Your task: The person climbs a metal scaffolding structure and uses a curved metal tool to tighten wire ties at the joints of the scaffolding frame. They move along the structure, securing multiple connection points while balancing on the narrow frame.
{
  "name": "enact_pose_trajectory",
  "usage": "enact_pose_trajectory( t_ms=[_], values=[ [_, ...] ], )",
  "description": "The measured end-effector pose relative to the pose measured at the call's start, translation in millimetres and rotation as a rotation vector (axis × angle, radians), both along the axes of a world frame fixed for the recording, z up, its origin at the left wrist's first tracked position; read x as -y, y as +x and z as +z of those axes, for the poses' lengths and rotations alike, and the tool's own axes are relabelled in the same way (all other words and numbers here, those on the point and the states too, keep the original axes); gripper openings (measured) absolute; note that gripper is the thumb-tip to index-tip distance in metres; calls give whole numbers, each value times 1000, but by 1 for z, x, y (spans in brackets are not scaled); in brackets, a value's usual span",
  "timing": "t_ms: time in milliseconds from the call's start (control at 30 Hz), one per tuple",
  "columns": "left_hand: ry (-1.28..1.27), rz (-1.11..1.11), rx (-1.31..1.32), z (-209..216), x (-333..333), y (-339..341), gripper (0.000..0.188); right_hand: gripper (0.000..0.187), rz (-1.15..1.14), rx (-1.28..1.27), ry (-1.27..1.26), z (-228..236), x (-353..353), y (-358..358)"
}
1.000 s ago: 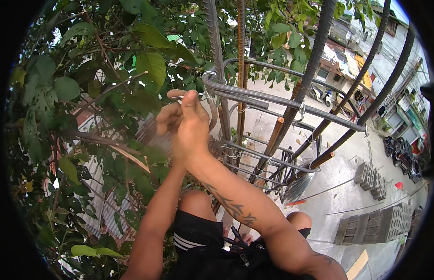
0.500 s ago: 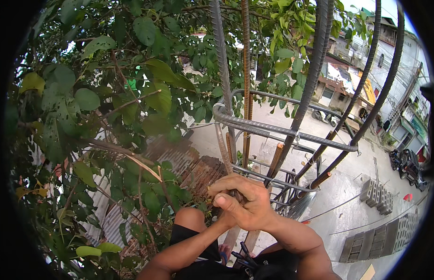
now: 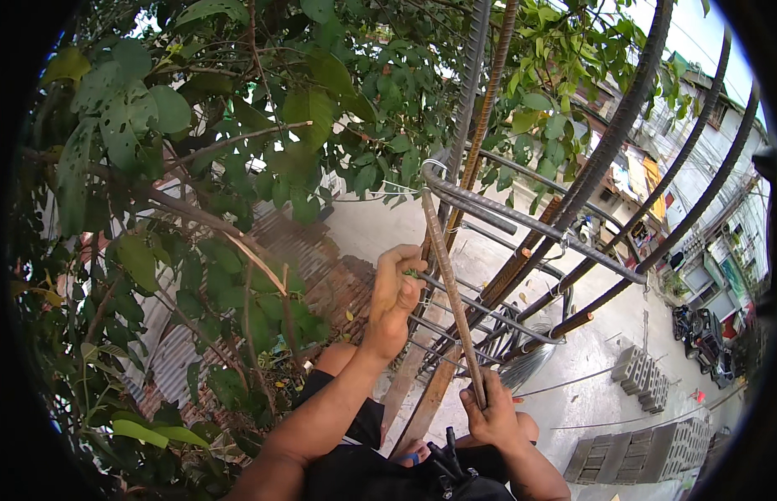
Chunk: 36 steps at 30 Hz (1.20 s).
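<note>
My right hand is closed around the lower end of a rusty steel bar. The bar slants up and left, and its top end meets the corner of a bent rebar stirrup. Raised beside the bar is my left hand, its fingers curled with a gap between them and the thumb. A small green bit shows in that gap; I cannot tell whether it is held or behind. Thick upright rebars pass through the stirrups, with thin pale wire sticking out left of the top corner.
Leafy branches crowd the left side, one broken branch jutting toward me. Wooden planks lie below by my feet. Farther down are rusty corrugated sheets, stacked hollow blocks, a parked vehicle and houses.
My left hand has come off the bar and risen to its left. My right hand has moved down and right with the bar's lower end, so the bar slants more. The view has shifted.
</note>
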State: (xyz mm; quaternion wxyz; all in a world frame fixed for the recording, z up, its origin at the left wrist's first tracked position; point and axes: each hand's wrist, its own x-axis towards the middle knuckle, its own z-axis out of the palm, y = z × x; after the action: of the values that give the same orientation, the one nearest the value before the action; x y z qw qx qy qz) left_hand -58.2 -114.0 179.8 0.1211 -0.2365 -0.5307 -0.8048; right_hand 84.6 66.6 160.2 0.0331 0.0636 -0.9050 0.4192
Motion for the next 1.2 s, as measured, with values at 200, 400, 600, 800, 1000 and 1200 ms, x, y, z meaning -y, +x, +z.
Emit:
enact_pose_trajectory(
  t_ms=[200,400,600,800,1000,1200],
  values=[
    [324,85,37,51,-3,-67,43,32,-26,199,53,78,-6,28],
    [455,194,54,55,-11,-70,25,54,-24,361,65,177,2,52],
    [721,19,18,54,-26,-75,21,95,133,-110,-830,247,20,60],
    [694,-49,98,52,-21,-78,21,54,-58,-864,-230,247,43,20],
    [837,-182,94,51,-24,-73,23,26,143,-592,-370,287,102,-36],
    [903,-125,210,43,-33,-70,26,11,259,-525,-349,380,181,-158]
  ],
)
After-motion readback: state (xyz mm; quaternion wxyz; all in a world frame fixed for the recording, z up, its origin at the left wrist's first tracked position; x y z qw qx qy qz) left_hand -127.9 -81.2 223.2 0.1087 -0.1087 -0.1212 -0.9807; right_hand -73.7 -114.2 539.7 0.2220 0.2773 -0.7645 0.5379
